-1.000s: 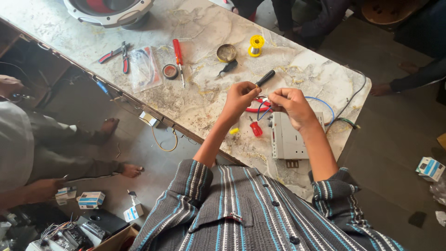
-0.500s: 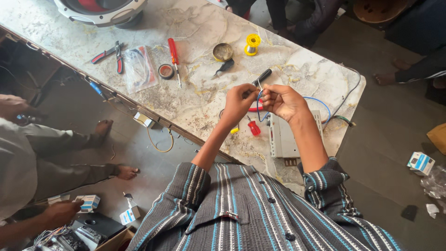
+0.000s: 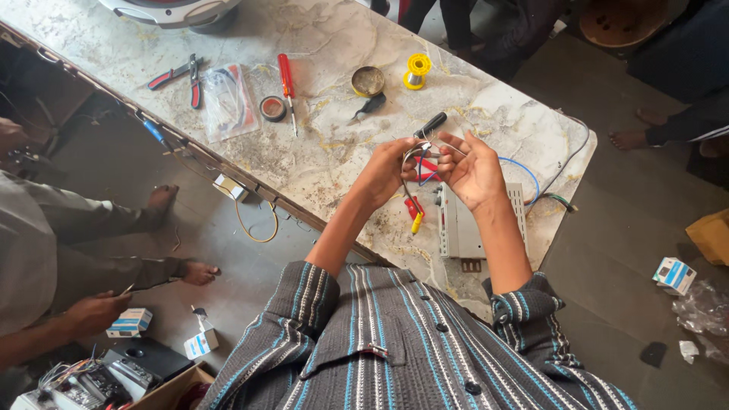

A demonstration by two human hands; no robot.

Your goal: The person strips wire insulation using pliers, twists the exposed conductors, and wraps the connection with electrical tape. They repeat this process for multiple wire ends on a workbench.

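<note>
Both hands are raised above the near right corner of the marble table (image 3: 319, 152), meeting over the grey metal box (image 3: 463, 228). The left hand (image 3: 387, 171) has its grip pinched together on the bundle of thin wires (image 3: 416, 156), while the right hand (image 3: 474, 167) cups it from the other side, fingers curled round the same strands. The wires hang between the two palms, their long run dropping toward the red-and-yellow connectors (image 3: 414, 216) just beside the box's left edge.

Worn marble table (image 3: 319, 163), grey metal box (image 3: 463, 224), glossy plastic-handled screwdriver (image 3: 285, 76)
</note>
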